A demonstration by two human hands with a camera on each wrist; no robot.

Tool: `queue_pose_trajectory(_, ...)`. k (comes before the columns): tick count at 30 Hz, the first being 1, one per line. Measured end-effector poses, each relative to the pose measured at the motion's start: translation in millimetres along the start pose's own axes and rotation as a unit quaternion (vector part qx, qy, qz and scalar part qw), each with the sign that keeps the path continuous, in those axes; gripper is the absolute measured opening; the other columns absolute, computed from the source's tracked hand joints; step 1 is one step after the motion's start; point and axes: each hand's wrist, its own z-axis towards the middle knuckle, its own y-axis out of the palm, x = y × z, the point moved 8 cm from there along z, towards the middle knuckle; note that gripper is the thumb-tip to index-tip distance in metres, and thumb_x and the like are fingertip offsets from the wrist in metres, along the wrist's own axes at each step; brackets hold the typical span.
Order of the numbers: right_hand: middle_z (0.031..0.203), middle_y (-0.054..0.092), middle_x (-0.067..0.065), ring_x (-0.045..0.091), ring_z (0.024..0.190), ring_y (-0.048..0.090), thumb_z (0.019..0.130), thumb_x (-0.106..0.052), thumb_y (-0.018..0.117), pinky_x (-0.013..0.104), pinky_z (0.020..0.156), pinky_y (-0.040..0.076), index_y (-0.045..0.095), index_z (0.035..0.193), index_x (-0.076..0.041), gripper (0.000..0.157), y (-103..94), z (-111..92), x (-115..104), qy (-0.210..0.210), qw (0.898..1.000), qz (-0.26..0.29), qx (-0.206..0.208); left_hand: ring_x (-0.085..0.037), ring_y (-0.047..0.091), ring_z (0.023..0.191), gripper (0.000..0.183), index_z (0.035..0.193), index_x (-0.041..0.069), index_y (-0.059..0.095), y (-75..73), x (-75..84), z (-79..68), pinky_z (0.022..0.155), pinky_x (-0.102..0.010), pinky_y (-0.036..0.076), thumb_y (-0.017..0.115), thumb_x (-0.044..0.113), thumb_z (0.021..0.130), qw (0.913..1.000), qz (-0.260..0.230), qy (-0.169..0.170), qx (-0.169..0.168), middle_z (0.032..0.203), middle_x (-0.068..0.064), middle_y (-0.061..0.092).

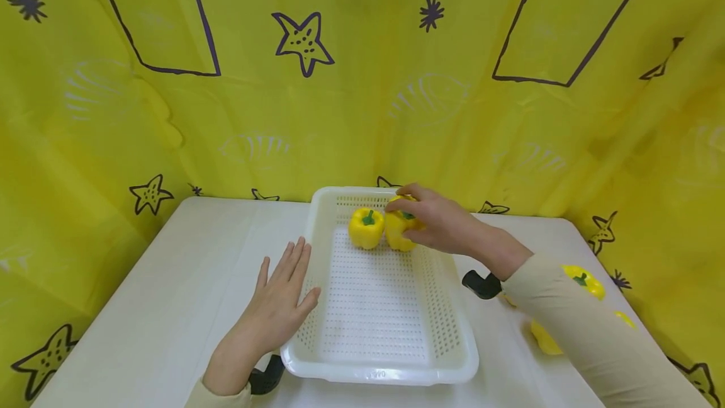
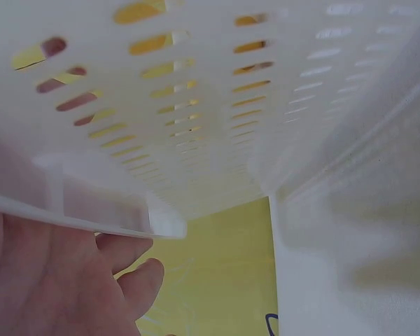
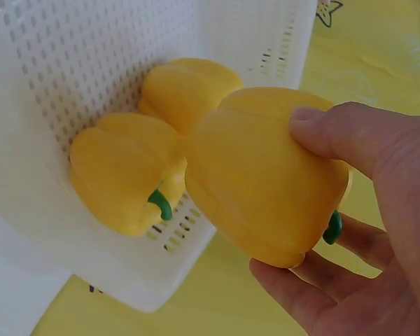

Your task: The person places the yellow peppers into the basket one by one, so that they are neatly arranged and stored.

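Observation:
My right hand (image 1: 438, 222) grips a yellow bell pepper (image 3: 266, 168) with a green stem, thumb on one side and fingers on the other. It holds this pepper at the far end of a white perforated plastic basket (image 1: 379, 375). Two more yellow bell peppers are in the basket; one (image 1: 366, 229) sits left of the held one, and another (image 3: 189, 91) is partly hidden behind it. My left hand (image 1: 277, 307) lies with straight fingers along the basket's left rim, and the left wrist view shows its fingers (image 2: 136, 280) under that rim.
Right of the basket, several yellow bell peppers (image 1: 586, 282) lie on the white table (image 1: 215, 269), partly covered by my right sleeve (image 1: 589, 339). A yellow patterned cloth (image 1: 362, 112) hangs behind the table and along its sides.

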Motion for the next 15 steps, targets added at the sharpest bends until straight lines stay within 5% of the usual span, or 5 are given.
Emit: queue_pose_trajectory(15,0.13,0.055,0.018,0.031,0.107,0.059,0.083,-0.008,0.075,0.041,0.089,0.054,0.066,0.123,-0.014,0.041,25.3,14.0,-16.1,-0.026,1.0,0.002,-0.014,-0.031,0.009,0.155,0.075,0.159,0.006,0.014,-1.3,1.3,0.5,0.119,-0.065,-0.002,0.051,0.034,0.101,1.0,0.001,0.0,0.004,0.168,-0.007,0.007)
